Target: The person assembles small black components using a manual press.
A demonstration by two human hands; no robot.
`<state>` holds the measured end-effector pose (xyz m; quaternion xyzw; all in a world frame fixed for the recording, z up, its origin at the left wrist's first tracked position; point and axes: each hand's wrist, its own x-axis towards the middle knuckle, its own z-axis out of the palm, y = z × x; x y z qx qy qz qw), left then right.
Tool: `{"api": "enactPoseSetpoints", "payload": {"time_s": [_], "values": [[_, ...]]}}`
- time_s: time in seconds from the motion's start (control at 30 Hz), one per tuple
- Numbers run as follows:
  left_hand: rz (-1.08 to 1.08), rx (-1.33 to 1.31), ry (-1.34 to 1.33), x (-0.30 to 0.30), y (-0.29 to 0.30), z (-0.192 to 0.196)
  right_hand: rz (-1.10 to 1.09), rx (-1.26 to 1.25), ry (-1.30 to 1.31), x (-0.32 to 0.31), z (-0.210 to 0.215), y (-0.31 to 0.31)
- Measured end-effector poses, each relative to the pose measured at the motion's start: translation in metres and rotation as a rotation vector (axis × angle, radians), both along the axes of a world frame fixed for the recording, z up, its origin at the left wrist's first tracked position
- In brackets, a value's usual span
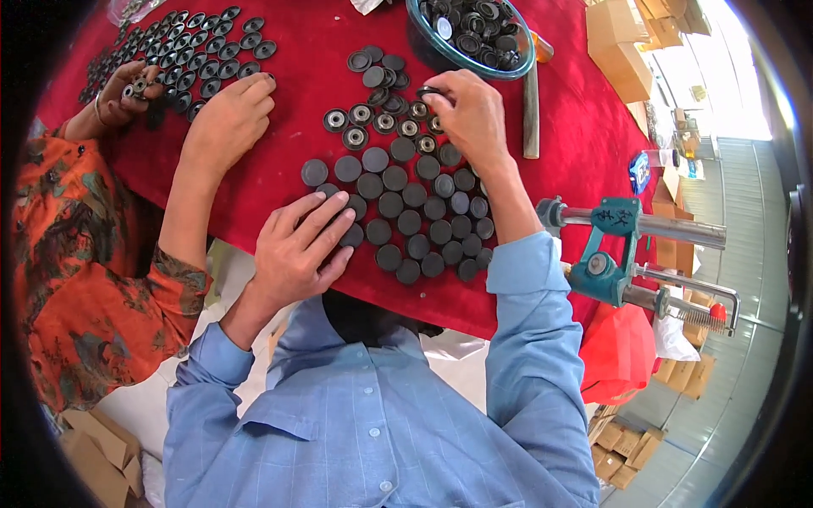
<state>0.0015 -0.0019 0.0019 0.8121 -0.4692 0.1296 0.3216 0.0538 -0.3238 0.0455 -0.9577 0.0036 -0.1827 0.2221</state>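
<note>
Your left hand (298,245) lay flat, fingers spread on dark discs (412,222) on the red-clothed desk (567,127), while your right hand (466,110) pinched one disc beside the glass bowl (525,63).

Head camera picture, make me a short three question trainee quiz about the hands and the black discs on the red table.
1. True or false: the left hand lies flat on the packed dark discs.
2. The right hand is nearest which container? A. glass bowl B. cardboard box C. green press
3. Fill in: the table cloth is ____.

Key: 1 true; 2 A; 3 red.
</note>
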Motion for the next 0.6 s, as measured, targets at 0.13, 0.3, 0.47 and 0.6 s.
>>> {"api": "enactPoseSetpoints", "payload": {"time_s": [0.13,0.3,0.47,0.6], "values": [[0.006,-0.002,-0.016,0.001,0.001,0.0,-0.091,-0.007,-0.038,-0.021,0.003,-0.011],[0.006,-0.002,-0.009,0.0,0.0,0.0,-0.076,-0.071,-0.066,-0.039,-0.002,-0.011],[0.005,-0.006,-0.004,0.0,-0.001,0.001,-0.048,-0.109,-0.166,-0.038,-0.011,-0.002],[0.011,-0.002,0.0,-0.001,0.0,0.001,-0.046,-0.218,-0.149,-0.04,-0.01,0.005]]}}
